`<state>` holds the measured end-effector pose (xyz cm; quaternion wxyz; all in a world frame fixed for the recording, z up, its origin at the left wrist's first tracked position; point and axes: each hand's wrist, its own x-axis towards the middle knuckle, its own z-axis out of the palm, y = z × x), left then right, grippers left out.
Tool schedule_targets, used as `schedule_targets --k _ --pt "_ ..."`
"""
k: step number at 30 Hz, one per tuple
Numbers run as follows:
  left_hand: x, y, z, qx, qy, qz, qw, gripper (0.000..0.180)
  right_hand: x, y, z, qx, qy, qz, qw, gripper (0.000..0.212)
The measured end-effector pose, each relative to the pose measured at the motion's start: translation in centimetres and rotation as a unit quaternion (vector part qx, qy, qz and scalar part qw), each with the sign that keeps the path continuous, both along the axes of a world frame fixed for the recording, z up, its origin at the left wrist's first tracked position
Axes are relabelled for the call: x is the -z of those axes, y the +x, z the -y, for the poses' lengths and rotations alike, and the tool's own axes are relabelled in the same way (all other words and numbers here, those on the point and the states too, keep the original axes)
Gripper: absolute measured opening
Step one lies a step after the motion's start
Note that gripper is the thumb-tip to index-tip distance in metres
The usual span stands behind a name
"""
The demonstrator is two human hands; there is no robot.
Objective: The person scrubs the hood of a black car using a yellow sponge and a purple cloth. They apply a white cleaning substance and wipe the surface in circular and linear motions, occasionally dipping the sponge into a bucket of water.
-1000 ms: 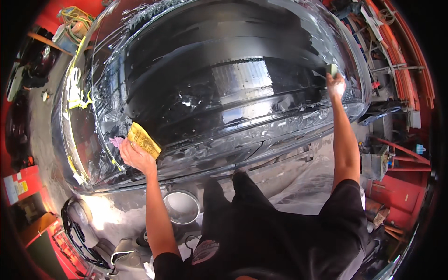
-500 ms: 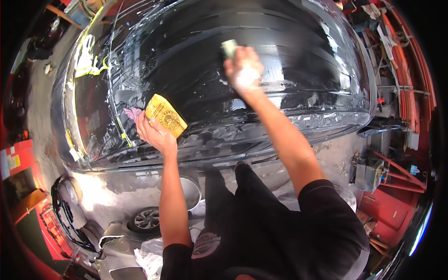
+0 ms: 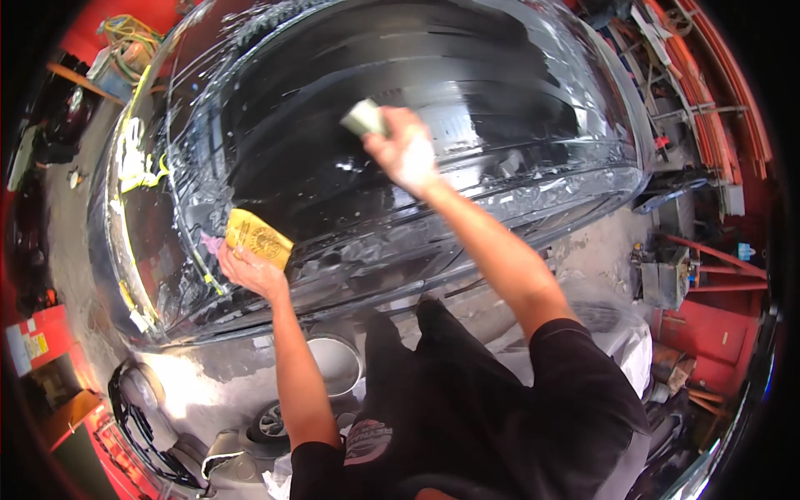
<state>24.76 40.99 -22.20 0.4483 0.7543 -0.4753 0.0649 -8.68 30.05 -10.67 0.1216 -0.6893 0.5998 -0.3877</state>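
Below the wet black car panel (image 3: 417, 108), a metal bucket (image 3: 337, 362) stands, contents indiscernible. Left hand (image 3: 250, 271) pinches a yellow squeegee card (image 3: 258, 239) against the panel's lower left. Right hand (image 3: 406, 150), arm outstretched, clasps a pale sponge (image 3: 364, 117) on the panel's middle.
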Motion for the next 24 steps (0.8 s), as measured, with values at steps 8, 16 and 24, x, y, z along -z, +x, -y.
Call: schedule_targets --k 8,16,24 --pt "0.0 -0.7 0.2 0.022 0.062 0.022 0.998 0.046 1.9 -46.5 -2.9 0.389 0.088 -0.315 0.861 0.048" --pt "-0.6 -0.1 0.0 0.020 0.041 0.003 0.999 0.048 3.8 -35.7 -2.7 0.342 0.025 -0.344 0.874 0.036" --pt "0.0 -0.3 0.1 0.035 -0.043 -0.100 0.993 0.049 3.9 2.4 -3.1 0.115 -0.139 -0.237 0.955 0.041"
